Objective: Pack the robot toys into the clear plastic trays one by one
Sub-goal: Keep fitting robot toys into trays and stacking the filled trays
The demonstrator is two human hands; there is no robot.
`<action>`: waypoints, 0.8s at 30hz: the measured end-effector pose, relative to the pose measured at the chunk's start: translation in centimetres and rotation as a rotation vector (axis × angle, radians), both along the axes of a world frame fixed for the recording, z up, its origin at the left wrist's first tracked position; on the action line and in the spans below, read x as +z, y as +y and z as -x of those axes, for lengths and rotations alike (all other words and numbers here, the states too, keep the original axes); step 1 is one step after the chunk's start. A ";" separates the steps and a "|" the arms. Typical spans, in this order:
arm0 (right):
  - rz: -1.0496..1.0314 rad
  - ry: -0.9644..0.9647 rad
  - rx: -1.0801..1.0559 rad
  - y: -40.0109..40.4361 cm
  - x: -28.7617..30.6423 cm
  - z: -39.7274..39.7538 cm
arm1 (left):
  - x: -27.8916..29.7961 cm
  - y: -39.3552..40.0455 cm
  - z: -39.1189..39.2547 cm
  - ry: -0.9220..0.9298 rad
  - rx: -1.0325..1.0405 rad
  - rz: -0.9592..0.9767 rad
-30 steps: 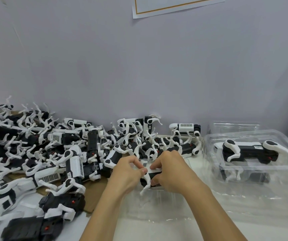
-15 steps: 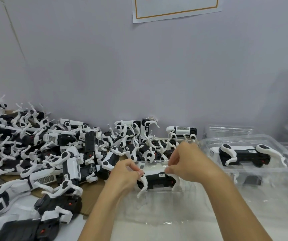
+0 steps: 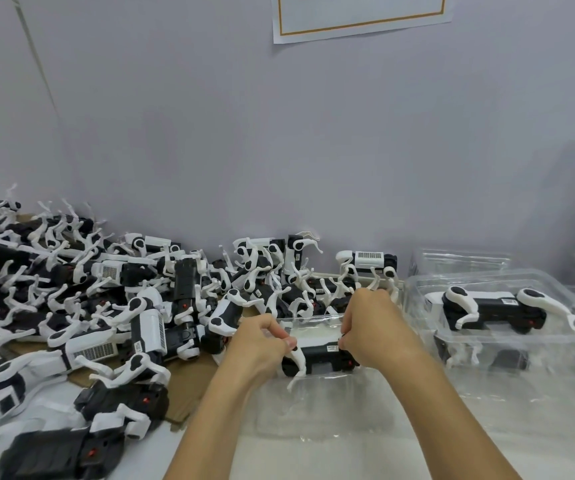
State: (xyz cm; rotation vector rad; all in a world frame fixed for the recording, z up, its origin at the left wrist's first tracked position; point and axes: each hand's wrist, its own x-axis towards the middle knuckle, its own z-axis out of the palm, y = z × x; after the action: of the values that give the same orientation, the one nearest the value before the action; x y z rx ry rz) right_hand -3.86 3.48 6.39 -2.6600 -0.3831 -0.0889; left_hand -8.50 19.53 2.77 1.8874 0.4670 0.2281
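Clear plastic is the fiddly part of this one. Both hands are on 1 robot toy (image 3: 317,355), a black-bodied dog thing with white legs, held over the open tray (image 3: 314,403) right in front of the person. Left hand (image 3: 256,344) has its fingers curled and pinching the toy's left end, near a white leg that dangles down. Right hand (image 3: 372,327) is curled around the right end the same way, knuckles up. So neither hand is free, both are gripping that 1 toy.

Looks to me like the seating step: the toy is lined up with the tray's cavity but I can't tell if it's fully down in it yet, the clear walls make that hard to read.

Next move probably means tucking that loose leg in so it doesn't snag the rim, then pressing the body down level.

Further out, the filled tray (image 3: 501,306) on the right already has a toy lying in it, with more clear trays behind. On the left sits the big pile of loose toys (image 3: 113,306), partly on brown cardboard (image 3: 189,382). Plenty left to pack, I'd say.
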 end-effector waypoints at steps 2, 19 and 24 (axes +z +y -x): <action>-0.007 0.015 -0.013 0.0 -0.2 -0.1 | -0.1 0.0 -0.2 -0.006 -0.006 -0.021; 0.141 0.147 0.104 -1.2 1.9 1.3 | -0.2 0.5 -0.1 0.008 -0.048 -0.228; 0.114 0.061 0.004 -0.2 0.9 1.5 | -0.2 0.4 -0.1 0.009 -0.054 -0.229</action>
State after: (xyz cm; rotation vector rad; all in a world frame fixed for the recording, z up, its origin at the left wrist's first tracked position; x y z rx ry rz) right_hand -5.41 3.29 7.24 -2.7663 -0.3841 0.0157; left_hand -8.45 19.89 2.53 2.1221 0.4092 0.2460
